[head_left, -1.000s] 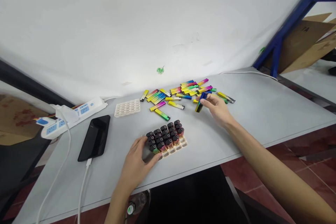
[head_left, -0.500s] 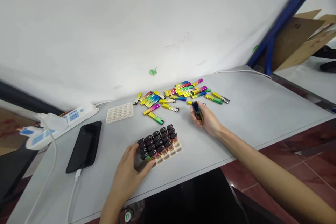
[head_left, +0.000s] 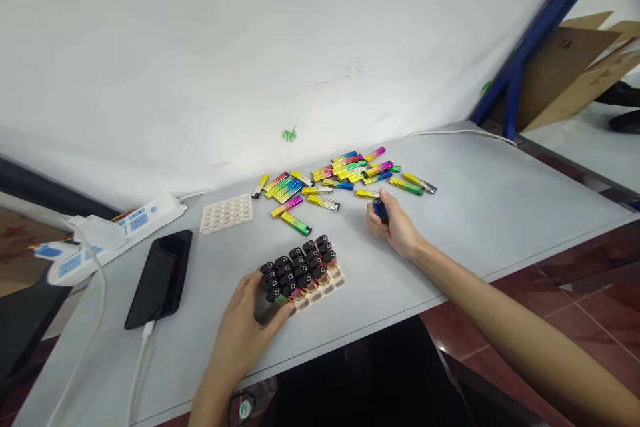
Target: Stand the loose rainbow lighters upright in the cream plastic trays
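My left hand point(head_left: 246, 317) grips the left end of a cream tray point(head_left: 327, 290), thumb at its front edge and fingers at its back corner. Black-topped lighters point(head_left: 301, 270) stand upright in several rows of its holes; some holes along the front and right show bare. Over the table to the right, my right hand point(head_left: 395, 223) is closed around a dark blue lighter point(head_left: 380, 209), its top end showing above the fist. Most of that lighter's body is hidden by the fingers. Behind both hands lie many loose, shiny multicoloured lighters point(head_left: 350, 170), spread near the wall.
A second cream tray point(head_left: 227, 213) with bare holes lies at the back left. Left of it are a black phone point(head_left: 159, 278) on a white cable point(head_left: 143, 353) and a white power strip point(head_left: 143, 219). Cardboard boxes point(head_left: 560, 73) stand beyond a blue metal frame point(head_left: 530, 40) at right.
My right hand has turned and its fingers have closed further round the lighter, so less of it shows. My left hand stays on the tray. The view has shifted slightly.
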Demonstrator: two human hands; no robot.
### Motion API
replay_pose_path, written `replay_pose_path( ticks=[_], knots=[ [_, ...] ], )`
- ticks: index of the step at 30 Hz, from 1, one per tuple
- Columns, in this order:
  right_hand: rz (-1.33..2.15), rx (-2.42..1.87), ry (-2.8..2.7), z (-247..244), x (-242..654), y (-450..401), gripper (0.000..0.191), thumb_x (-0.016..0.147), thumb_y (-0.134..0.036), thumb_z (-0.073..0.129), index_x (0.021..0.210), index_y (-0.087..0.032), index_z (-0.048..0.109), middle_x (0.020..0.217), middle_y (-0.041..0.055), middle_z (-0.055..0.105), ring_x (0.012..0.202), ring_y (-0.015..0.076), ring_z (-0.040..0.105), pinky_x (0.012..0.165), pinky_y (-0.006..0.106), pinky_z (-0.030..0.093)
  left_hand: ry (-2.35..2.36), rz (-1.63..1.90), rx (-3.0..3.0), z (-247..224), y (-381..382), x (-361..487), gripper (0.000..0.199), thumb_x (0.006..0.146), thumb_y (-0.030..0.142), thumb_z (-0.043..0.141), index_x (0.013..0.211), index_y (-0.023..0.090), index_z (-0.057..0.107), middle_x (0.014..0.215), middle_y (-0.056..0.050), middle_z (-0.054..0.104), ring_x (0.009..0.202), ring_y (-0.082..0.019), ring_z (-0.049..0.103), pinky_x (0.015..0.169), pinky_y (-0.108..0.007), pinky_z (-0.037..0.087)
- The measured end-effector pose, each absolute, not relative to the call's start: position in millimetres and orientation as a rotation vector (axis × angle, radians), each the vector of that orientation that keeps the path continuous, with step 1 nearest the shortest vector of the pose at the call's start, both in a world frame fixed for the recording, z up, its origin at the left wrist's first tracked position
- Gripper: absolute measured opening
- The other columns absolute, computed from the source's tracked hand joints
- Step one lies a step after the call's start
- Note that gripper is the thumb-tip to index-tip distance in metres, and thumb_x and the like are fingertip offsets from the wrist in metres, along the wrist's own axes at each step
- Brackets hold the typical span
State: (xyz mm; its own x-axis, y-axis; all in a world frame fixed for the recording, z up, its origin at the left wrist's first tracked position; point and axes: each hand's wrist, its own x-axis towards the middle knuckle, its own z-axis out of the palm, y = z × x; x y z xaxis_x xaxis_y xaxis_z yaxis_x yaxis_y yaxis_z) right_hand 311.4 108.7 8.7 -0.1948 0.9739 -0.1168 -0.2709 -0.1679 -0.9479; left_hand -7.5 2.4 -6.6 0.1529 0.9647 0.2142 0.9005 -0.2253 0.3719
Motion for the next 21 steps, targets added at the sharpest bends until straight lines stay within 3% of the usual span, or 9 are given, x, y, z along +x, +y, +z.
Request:
replay_pose_path(
  ticks=[9, 17, 21],
  knots=[
    [1.549, -1.039, -0.942, 5.1, 310.7, 110.0, 0.050, 0.091, -0.048, 0.036, 0.048, -0.022, 0.037, 0.043, -0.0058, 0.021, 0.039, 0.0085, 0.014, 0.042, 0.027, 0.011, 1.843, 0.620, 2.251, -5.5, 2.3, -7.0, 0.050, 0.086, 0.053, 0.061, 0.120, 0.018, 0.051, 0.109, -0.011, 0.063, 0.102, -0.030, 0.067, 0.081, -0.044, 0.058],
    [1.531, -1.036, -0.989, 8.5, 309.3, 108.2, 0.059, 0.092, -0.065, 0.037, 0.052, -0.021, 0.037, 0.044, -0.0071, 0.019, 0.042, 0.0080, 0.012, 0.043, 0.026, 0.010, 1.821, 0.644, 2.284, -7.7, 1.9, -7.1, 0.048, 0.087, 0.051, 0.061, 0.121, 0.020, 0.049, 0.109, -0.010, 0.062, 0.102, -0.028, 0.066, 0.084, -0.043, 0.057],
    [1.515, -1.066, -0.999, 8.8, 308.8, 107.7, 0.056, 0.093, -0.059, 0.037, 0.051, -0.021, 0.036, 0.044, -0.0065, 0.020, 0.042, 0.0081, 0.013, 0.043, 0.025, 0.012, 1.851, 0.621, 2.246, -8.1, 2.2, -7.5, 0.051, 0.086, 0.053, 0.061, 0.122, 0.019, 0.049, 0.111, -0.011, 0.061, 0.105, -0.029, 0.066, 0.086, -0.045, 0.057]
  ],
)
